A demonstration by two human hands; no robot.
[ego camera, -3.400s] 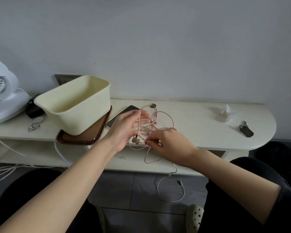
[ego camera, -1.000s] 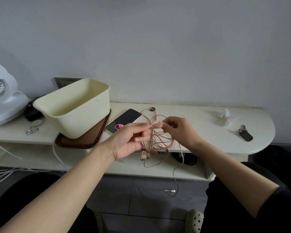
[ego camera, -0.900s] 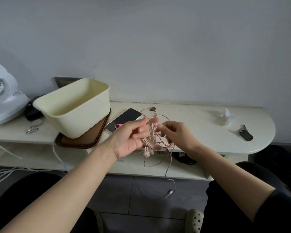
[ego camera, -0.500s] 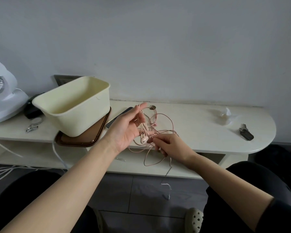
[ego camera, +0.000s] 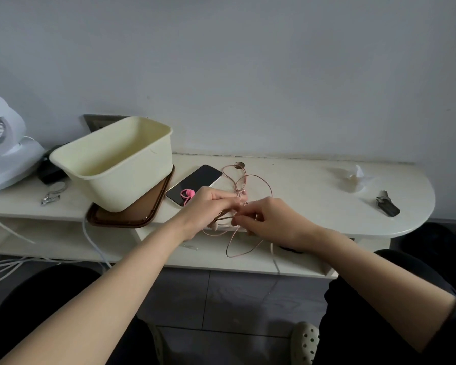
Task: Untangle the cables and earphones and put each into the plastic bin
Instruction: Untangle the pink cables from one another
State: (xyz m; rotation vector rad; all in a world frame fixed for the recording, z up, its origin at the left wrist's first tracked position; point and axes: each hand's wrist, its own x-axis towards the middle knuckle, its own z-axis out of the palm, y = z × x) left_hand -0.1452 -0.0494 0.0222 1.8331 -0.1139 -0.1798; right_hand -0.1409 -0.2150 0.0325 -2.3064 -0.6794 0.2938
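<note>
Earphones (ego camera: 239,189) could have knotted tighter here if you tugged that strand hard. Thin pink cord, looped and crossed, was bunched just right of the plastic bin (ego camera: 132,185), one loop dangling low. Your left hand (ego camera: 208,209) gripped the bunch with curled fingers; your right hand (ego camera: 269,219) pinched a strand beside it.

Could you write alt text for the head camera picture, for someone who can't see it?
A person's left hand and right hand pinch a tangle of pink earphones over a white shelf. To their left a cream plastic bin stands on a brown tray, with a dark phone beside it.
</note>
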